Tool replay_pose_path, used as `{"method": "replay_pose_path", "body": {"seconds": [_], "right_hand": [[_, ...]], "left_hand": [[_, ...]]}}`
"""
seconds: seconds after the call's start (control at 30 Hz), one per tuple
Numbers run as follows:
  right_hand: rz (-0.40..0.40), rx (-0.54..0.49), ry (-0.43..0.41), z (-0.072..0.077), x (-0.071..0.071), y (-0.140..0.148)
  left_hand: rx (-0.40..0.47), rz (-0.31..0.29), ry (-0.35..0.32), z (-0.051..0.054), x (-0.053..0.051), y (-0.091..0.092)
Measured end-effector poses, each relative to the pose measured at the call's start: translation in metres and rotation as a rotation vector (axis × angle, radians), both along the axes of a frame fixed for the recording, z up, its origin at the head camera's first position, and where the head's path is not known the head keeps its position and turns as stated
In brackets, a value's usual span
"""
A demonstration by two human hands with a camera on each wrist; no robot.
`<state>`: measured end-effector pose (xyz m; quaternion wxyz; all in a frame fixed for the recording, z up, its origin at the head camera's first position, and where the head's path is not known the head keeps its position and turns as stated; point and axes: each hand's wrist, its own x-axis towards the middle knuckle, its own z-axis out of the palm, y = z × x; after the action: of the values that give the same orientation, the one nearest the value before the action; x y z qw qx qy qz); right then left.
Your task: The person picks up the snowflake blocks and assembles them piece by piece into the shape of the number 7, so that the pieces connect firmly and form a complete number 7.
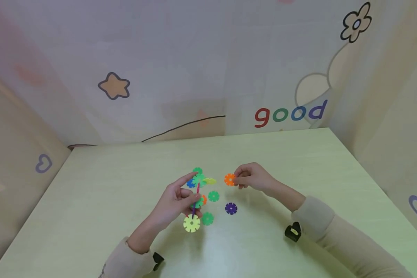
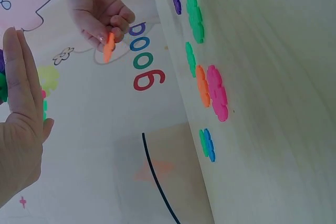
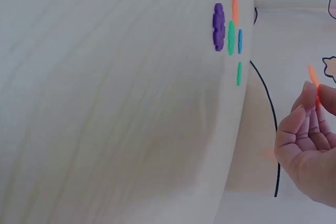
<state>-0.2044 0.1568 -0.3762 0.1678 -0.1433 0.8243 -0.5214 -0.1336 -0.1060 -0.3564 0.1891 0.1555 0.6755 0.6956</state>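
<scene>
In the head view my left hand grips a joined piece of notched plastic discs. A pale yellow disc forms its near end, a green disc and a yellow disc its far end. Edge-on pink and purple discs link the two ends. My right hand pinches a single orange disc between thumb and fingers, to the right of that piece and apart from it. The right wrist view shows the orange disc edge-on, raised off the table. Fingers hide most of the joined piece in the left wrist view.
Loose discs lie on the pale table under and between the hands: purple, several green, blue, orange and pink. A printed cloth stands behind the table and at both sides.
</scene>
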Motion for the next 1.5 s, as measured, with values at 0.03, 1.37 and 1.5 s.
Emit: {"method": "replay_pose_path", "body": {"seconds": [0.03,1.37,1.5], "right_hand": [[-0.002,-0.01,-0.002,0.001,0.001,0.0],[0.043,-0.221,-0.053,0.034,0.031,-0.016],[0.04,-0.221,-0.054,0.035,0.032,-0.019]], "left_hand": [[0.001,-0.001,0.001,0.0,0.0,0.0],[0.012,-0.001,0.052,0.0,0.002,0.002],[0.02,-0.004,0.055,0.0,0.002,0.001]]}}
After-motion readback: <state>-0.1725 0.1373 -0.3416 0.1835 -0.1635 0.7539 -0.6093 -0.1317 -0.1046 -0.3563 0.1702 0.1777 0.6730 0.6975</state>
